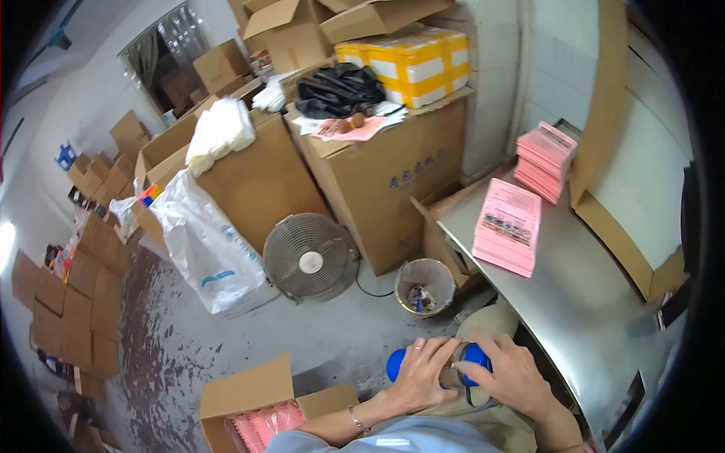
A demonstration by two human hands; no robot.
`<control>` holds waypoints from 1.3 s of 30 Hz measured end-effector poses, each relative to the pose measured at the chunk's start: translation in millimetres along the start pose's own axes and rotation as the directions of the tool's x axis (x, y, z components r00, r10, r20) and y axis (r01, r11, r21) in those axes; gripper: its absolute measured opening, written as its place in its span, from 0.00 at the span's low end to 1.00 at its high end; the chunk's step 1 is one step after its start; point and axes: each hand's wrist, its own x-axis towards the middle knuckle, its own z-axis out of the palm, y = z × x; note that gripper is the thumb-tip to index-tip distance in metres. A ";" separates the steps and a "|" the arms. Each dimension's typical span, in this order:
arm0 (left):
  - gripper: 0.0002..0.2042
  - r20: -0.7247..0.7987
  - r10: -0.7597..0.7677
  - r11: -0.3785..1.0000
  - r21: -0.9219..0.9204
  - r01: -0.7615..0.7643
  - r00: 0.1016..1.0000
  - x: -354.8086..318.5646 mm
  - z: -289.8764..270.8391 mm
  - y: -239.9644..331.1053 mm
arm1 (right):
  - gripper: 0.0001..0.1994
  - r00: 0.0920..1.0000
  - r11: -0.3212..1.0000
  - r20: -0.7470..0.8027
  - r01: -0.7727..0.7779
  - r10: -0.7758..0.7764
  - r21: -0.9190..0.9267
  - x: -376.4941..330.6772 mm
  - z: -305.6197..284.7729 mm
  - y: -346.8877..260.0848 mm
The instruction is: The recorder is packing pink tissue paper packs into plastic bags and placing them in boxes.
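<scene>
Above my lap, both hands are on a blue tool that looks like a tape dispenser [474, 356], with a tan band between its blue parts; my fingers hide much of it. My left hand [427, 374] has its fingers curled over the left part, where a rounded blue end sticks out. My right hand [513, 374] grips the right part, thumb toward the left hand. Down on the floor at my left, an open carton [249, 389] holds pink bundles [264, 423] in clear plastic.
Right of me, a metal table [570, 302] carries stacks of pink printed cards [507, 226] and an upright open carton [615, 241]. Ahead stand a round floor fan [310, 260], a waste bucket [425, 283], a white plastic bag [208, 249] and large cartons [393, 189]. A cable runs from fan to bucket.
</scene>
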 end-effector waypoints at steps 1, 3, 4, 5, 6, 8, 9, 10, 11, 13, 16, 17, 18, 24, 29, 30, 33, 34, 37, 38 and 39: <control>0.45 0.024 0.019 1.000 -0.011 -0.019 1.000 0.5 2.0 -2.0 | 0.31 1.000 1.000 -0.015 -0.025 0.025 0.014 -2.1 2.7 14.9; 0.44 0.090 0.057 0.988 -0.151 -0.043 0.994 5.2 5.2 -11.4 | 0.34 0.725 0.738 -0.137 0.668 -0.675 -0.100 2.0 13.2 52.8; 0.43 0.080 0.100 0.982 -0.171 -0.085 0.992 6.6 10.0 -8.3 | 0.41 0.670 0.675 -0.088 0.726 -0.737 -0.129 -2.0 13.4 60.7; 0.43 0.116 0.136 0.975 -0.193 -0.112 0.984 9.8 11.1 -5.8 | 0.41 0.697 0.708 -0.124 0.693 -0.706 -0.135 -12.5 7.7 59.6; 0.43 0.142 0.102 0.982 -0.172 -0.077 0.985 12.1 10.1 -2.0 | 0.42 0.762 0.777 -0.153 0.624 -0.629 -0.084 -23.1 0.6 52.7; 0.43 0.138 0.064 0.992 -0.114 -0.048 0.988 21.5 10.5 15.8 | 0.44 0.882 0.914 -0.242 0.391 -0.405 -0.108 -38.1 0.5 48.4; 0.43 0.186 0.115 0.986 -0.137 -0.090 0.976 26.9 15.2 21.0 | 0.44 0.890 0.936 -0.290 0.339 -0.352 -0.096 -43.8 1.7 42.8; 0.43 0.159 0.147 0.988 -0.077 -0.136 0.976 28.3 18.9 22.6 | 0.41 0.973 0.996 -0.212 0.093 -0.088 0.016 -44.5 3.5 34.6; 0.43 0.131 0.193 0.981 -0.024 -0.191 0.972 31.4 22.8 23.5 | 0.38 0.978 0.979 -0.109 -0.167 0.180 0.117 -47.0 5.1 34.3; 0.42 0.209 0.229 0.973 -0.050 -0.223 0.951 36.4 24.0 30.2 | 0.31 0.946 0.991 -0.312 -0.055 0.092 0.124 -54.7 23.0 62.8; 0.42 0.418 0.251 0.951 -0.276 -0.142 0.873 45.3 23.2 31.8 | 0.26 0.734 0.850 -0.455 0.514 -0.504 -0.113 -76.6 22.4 91.7; 0.42 0.444 0.278 0.943 -0.297 -0.153 0.852 45.9 24.5 34.8 | 0.26 0.743 0.870 -0.478 0.481 -0.468 -0.105 -83.9 19.3 96.8; 0.42 0.492 0.262 0.921 -0.386 -0.062 0.830 48.8 26.3 39.7 | 0.27 0.697 0.828 -0.490 0.552 -0.523 -0.099 -90.0 14.5 101.2; 0.43 0.477 0.303 0.879 -0.475 -0.049 0.825 57.8 47.5 56.8 | 0.33 0.607 0.851 -0.716 0.524 -0.345 0.034 -128.5 9.4 98.9; 0.46 0.337 0.499 0.811 -0.507 -0.293 0.798 87.1 29.7 95.3 | 0.40 0.199 0.758 -0.924 0.529 0.326 0.382 -169.9 36.3 101.2; 0.48 0.260 0.600 0.750 -0.513 -0.419 0.756 95.3 28.3 104.6 | 0.47 0.122 0.672 -0.878 0.597 0.463 0.438 -168.7 36.4 91.3; 0.39 0.008 0.678 0.617 -0.549 -0.563 0.735 109.4 18.3 122.8 | 0.59 0.105 0.377 -0.788 0.835 0.607 0.402 -173.1 38.8 85.8; 0.35 -0.047 0.727 0.531 -0.594 -0.604 0.685 119.0 21.2 123.3 | 0.64 0.201 0.096 -0.811 0.949 0.550 0.300 -184.1 34.1 87.4; 0.28 -0.247 0.777 0.392 -0.529 -0.752 0.579 127.9 18.6 132.0 | 0.61 0.231 0.097 -0.864 0.948 0.446 0.304 -209.1 27.0 92.4; 0.24 -0.256 0.769 0.412 -0.501 -0.761 0.585 127.2 13.5 136.9 | 0.61 0.240 0.084 -0.867 0.949 0.436 0.304 -220.0 20.7 94.7; 0.24 -0.261 0.768 0.424 -0.478 -0.769 0.585 124.2 10.3 146.9 | 0.59 0.384 -0.089 -0.776 0.915 0.500 0.395 -231.1 8.9 93.3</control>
